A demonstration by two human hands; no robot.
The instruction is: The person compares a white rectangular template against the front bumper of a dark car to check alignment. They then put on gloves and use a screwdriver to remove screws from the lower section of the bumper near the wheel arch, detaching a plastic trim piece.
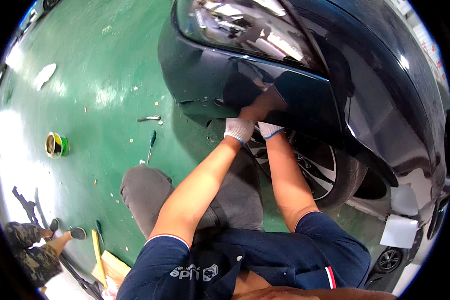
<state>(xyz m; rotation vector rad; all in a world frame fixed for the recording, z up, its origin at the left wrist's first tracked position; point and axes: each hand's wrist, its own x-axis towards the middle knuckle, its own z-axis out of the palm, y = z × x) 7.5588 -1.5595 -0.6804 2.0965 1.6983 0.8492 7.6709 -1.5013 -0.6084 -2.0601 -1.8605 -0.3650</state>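
Both my hands wear white knit gloves and reach under the lower edge of a dark blue car bumper point(200, 75), just ahead of the front wheel point(320, 170). Of my left hand point(239, 130), the back and cuff show beside the bumper's edge. My right hand point(270, 130) is close to it on the right, nearer the wheel, with little more than its blue-trimmed cuff in sight. The bumper covers the fingers of both, so what they touch or grip is hidden. Above them the headlight point(250, 30) sits in the car's front corner.
On the green floor left of my knee lie a ratchet wrench point(148, 119) and a screwdriver point(152, 140). Farther left stands a round tin point(56, 145). A person in camouflage shorts point(37, 257) is at lower left, near another screwdriver point(99, 230) and a yellow strip point(98, 255).
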